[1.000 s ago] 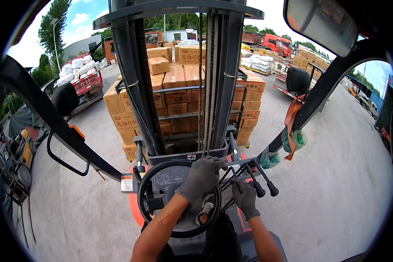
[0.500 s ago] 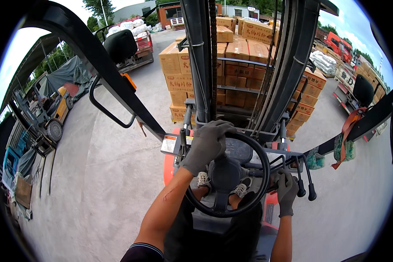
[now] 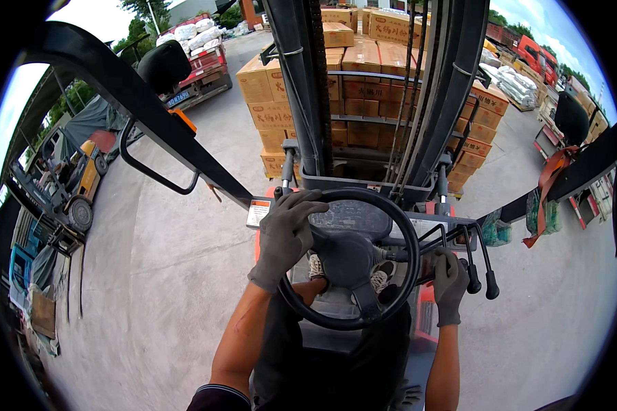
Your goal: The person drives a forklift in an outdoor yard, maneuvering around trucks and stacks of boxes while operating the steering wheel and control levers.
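My left hand (image 3: 288, 236), in a dark grey glove, is closed over the upper left of the black steering wheel (image 3: 413, 274). Its fingers curl across the rim toward the hub. Right of the wheel, my gloved right hand (image 3: 450, 284) is closed round a control lever (image 3: 446, 238), whose lower end the fingers hide. Two black lever knobs stand just beside that hand, the outer knob (image 3: 492, 288) farther right. Beyond the wheel rises the forklift's dark mast (image 3: 301, 89), with chains and hoses. Stacked brown cartons (image 3: 267, 116) stand close behind it.
A parked yellow forklift (image 3: 82, 181) is at the left. Farther back stands a red truck (image 3: 206, 68) loaded with white sacks. At right are a flatbed truck (image 3: 586, 198), white sacks (image 3: 511, 85) and an orange strap (image 3: 548, 192) on the frame post.
My left hand has moved from the wheel's top down its left side, and the wheel has turned counterclockwise. My right hand stays at the levers. The surroundings have shifted slightly in view.
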`<state>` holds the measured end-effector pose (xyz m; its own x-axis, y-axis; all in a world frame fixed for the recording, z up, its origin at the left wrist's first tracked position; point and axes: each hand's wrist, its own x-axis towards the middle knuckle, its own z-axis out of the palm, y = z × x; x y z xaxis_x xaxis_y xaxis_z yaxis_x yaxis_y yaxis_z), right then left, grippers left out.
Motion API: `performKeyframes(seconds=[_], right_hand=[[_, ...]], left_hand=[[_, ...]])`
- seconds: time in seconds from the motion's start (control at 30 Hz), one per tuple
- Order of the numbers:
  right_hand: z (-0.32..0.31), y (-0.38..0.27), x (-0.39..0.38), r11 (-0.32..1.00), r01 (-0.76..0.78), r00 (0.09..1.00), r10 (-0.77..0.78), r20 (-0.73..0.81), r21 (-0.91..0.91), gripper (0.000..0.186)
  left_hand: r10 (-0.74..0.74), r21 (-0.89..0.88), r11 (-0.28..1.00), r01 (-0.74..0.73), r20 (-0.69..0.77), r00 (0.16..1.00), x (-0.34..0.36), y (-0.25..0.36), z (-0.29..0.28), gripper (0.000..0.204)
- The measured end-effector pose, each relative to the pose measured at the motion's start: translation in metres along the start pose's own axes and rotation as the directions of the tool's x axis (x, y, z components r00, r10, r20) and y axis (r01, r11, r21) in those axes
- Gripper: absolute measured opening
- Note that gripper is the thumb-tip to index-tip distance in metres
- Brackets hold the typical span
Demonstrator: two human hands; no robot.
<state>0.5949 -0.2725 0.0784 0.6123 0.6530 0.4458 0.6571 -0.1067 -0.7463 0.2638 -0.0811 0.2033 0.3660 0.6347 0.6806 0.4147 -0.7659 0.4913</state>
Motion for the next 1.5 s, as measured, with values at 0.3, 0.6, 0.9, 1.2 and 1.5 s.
performKeyframes(seconds=[0.3,0.6,0.9,1.2,1.5], right_hand=[[0.001,-0.004,-0.003,0.999,-0.042,0.999,0.042,0.014,-0.006,0.018],[0.006,-0.007,-0.004,0.999,-0.047,0.999,0.047,-0.001,-0.009,0.018],[0.005,-0.007,-0.003,1.000,-0.004,0.999,0.004,-0.036,-0.015,0.019],[-0.002,-0.023,0.000,0.993,0.076,0.994,-0.083,-0.065,-0.095,0.018],[-0.002,-0.016,-0.002,0.997,0.038,0.996,-0.043,-0.076,-0.066,0.020]], left_hand=[[-0.023,-0.073,0.997,0.021,-0.024,0.999,0.000,-0.007,-0.001,0.042],[-0.044,-0.044,0.998,0.044,0.011,0.999,0.005,-0.009,-0.005,0.044],[-0.111,-0.061,0.992,0.112,0.031,0.993,0.010,-0.003,-0.003,0.045],[-0.166,-0.118,0.978,0.171,0.047,0.985,0.008,-0.004,-0.001,0.043],[-0.122,-0.072,0.990,0.125,0.047,0.991,0.005,-0.018,0.005,0.033]])
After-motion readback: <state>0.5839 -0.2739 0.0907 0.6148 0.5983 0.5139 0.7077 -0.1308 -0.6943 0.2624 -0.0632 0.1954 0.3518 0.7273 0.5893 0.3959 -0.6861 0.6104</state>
